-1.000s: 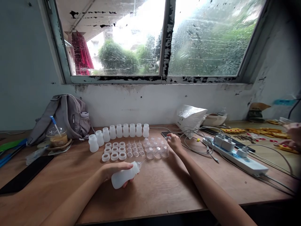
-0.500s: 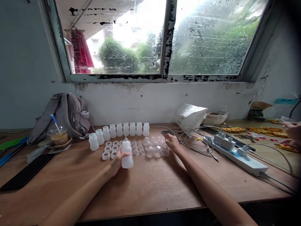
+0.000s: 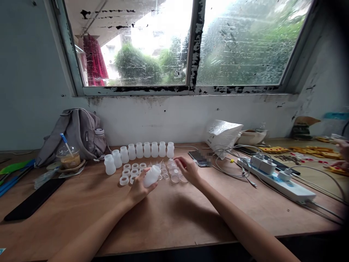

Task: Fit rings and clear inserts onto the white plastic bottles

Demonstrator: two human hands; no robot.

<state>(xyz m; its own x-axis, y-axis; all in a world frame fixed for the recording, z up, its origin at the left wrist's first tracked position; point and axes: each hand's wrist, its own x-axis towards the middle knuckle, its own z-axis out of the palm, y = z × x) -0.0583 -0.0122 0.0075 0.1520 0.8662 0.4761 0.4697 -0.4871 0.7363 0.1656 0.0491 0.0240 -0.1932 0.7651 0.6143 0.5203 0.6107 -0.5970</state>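
Left hand (image 3: 138, 189) grips a frosted-white, waisted plastic bottle (image 3: 151, 177), best lightly. Right of it, the right hand (image 3: 191, 171) curls its fingers narrowly; whether around anything, I cannot tell.

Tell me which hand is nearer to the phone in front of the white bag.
Right. The right hand is just to the left of the phone, over the near side; the left hand is much farther left, around a bottle.

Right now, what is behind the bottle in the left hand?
Behind the held bottle, some clear pointed pieces show, with a row of standing bottles farther back. What it covers cannot be seen.
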